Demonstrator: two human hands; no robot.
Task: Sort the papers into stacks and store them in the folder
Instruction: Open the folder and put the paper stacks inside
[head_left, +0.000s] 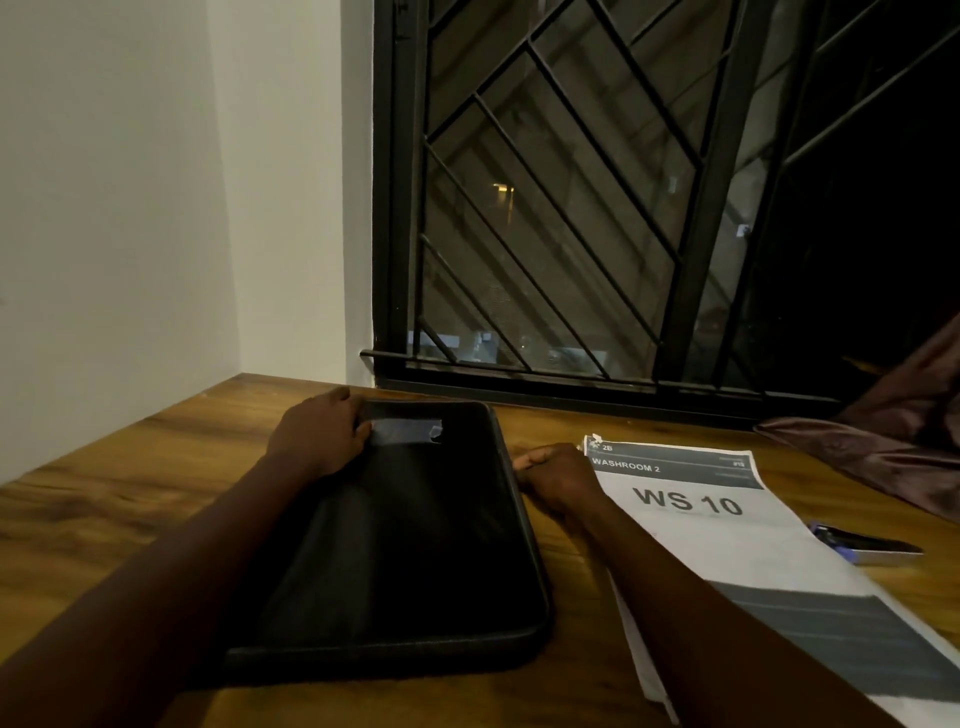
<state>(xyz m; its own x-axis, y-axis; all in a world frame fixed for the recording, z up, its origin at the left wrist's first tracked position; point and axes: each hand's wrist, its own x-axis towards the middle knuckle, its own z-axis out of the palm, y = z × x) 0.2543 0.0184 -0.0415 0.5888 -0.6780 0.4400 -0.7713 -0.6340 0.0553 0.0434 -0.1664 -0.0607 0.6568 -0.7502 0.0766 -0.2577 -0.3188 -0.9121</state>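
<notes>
The left hand (322, 436) grips the far left corner of the closed black zip folder (415, 545), which lies flat between both hands. The right hand (553, 475) is at the folder's right edge with its fingers curled tight; I cannot tell if they pinch anything. Just right of these fingers lie the papers (727, 545) printed "WS 10".

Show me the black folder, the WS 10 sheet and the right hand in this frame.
black folder (415, 545): head view, middle of its closed cover.
WS 10 sheet (737, 545): head view, white area below the heading.
right hand (558, 475): head view, back of the hand.
</notes>
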